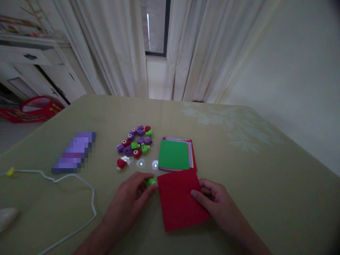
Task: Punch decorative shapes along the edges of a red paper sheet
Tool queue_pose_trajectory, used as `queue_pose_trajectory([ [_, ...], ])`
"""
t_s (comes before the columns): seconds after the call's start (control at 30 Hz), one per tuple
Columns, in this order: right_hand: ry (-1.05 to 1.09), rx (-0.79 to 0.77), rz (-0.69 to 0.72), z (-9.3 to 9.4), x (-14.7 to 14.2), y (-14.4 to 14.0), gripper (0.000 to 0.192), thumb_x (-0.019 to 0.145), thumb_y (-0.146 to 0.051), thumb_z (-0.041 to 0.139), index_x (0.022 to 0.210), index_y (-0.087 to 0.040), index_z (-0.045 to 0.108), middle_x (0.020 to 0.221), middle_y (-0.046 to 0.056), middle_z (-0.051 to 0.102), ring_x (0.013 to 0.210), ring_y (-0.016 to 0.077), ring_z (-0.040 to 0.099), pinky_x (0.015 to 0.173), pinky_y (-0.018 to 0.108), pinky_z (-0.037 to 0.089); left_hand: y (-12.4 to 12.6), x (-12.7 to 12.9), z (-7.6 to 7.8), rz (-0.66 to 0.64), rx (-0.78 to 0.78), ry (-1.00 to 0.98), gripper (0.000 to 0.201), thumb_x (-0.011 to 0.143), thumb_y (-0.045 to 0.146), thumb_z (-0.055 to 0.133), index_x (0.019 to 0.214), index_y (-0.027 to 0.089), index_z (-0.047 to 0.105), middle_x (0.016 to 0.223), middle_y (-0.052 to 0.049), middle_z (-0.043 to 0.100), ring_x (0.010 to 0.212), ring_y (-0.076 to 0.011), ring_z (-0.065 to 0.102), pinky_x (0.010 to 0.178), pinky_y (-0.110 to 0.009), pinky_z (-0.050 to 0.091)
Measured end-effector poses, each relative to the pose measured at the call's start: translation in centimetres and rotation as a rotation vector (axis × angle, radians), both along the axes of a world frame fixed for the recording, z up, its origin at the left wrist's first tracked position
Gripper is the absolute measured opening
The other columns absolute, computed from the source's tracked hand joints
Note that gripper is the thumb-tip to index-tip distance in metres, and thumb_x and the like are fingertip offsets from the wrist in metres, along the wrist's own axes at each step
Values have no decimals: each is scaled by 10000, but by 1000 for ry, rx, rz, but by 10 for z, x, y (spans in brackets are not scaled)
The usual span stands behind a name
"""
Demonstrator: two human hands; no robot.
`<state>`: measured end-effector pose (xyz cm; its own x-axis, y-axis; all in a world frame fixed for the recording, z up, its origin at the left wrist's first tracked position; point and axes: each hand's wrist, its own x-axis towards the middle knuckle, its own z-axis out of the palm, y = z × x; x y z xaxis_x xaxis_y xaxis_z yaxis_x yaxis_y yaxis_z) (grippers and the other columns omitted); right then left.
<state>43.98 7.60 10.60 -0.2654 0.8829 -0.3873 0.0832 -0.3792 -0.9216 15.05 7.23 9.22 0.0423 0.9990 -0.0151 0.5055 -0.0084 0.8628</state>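
My right hand (212, 198) grips a square sheet of red paper (182, 202) by its right edge, thumb on top and fingers beneath. At the sheet's upper left, my left hand (136, 191) is closed on a small green plastic piece (151, 181), partly hidden by the fingers. Just beyond the red sheet lies a stack of coloured paper (174, 154) with a green sheet uppermost. Several small red, purple and green plastic pieces (135, 145) are scattered left of the stack. One red piece (121, 163) lies nearest my left hand.
A pixelated purple rectangular object (75, 152) lies on the table (255, 198) at the left. A white cable (92, 198) with a yellow tie (10, 171) curves along the left side. Curtains (114, 46) hang beyond the far edge, and a wall (300, 71) stands at the right.
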Motion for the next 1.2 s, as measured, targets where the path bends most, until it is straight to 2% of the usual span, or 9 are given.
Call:
queue_pose_trajectory([
  [0.17,16,-44,-5,-5,-3,2,501,827,-636,857,1058,-198,782,976,99,830,870,275,795,811,387,625,1,-1,-3,-17,74,113,271,984,499,714,1050,259,821,1096,-66,723,805,-231,701,790,-355,560],
  [0.23,16,-52,-1,-5,-2,3,526,814,-649,860,1065,-193,786,962,99,830,867,281,796,815,397,627,3,-6,-6,-37,71,120,285,966,490,736,1105,255,816,1103,-67,718,789,-226,696,789,-361,569],
  [0.33,-1,-37,-4,-5,-2,5,521,808,-639,866,1051,-185,788,932,96,828,857,277,793,778,378,621,7,-17,-11,-115,52,81,344,919,404,787,1233,264,793,1143,-67,722,822,-230,715,802,-360,590],
  [0.47,-38,-2,0,-6,-2,5,489,820,-627,857,1023,-186,796,889,84,820,824,264,782,711,344,603,12,-26,-12,-181,52,56,234,951,339,732,1157,276,823,1108,-69,733,901,-244,734,823,-347,594],
  [0.7,-20,22,16,-7,-7,7,492,826,-639,846,988,-177,796,869,72,816,794,249,773,707,337,594,15,-24,-10,-140,92,71,237,970,422,710,1076,222,782,955,-73,739,859,-271,708,770,-368,570],
  [0.9,51,-3,-14,-10,-8,8,554,811,-654,862,1060,-164,800,942,109,838,839,270,797,775,381,610,14,-22,-10,-94,124,41,211,980,381,661,1070,208,742,964,-80,728,868,-270,681,764,-366,545],
  [1.2,65,-17,-48,-14,-7,6,583,811,-670,861,1094,-164,807,957,124,842,853,278,806,785,392,611,12,-18,-9,-141,156,74,204,1016,369,608,1120,217,697,998,-77,676,867,-264,625,780,-368,509],
])
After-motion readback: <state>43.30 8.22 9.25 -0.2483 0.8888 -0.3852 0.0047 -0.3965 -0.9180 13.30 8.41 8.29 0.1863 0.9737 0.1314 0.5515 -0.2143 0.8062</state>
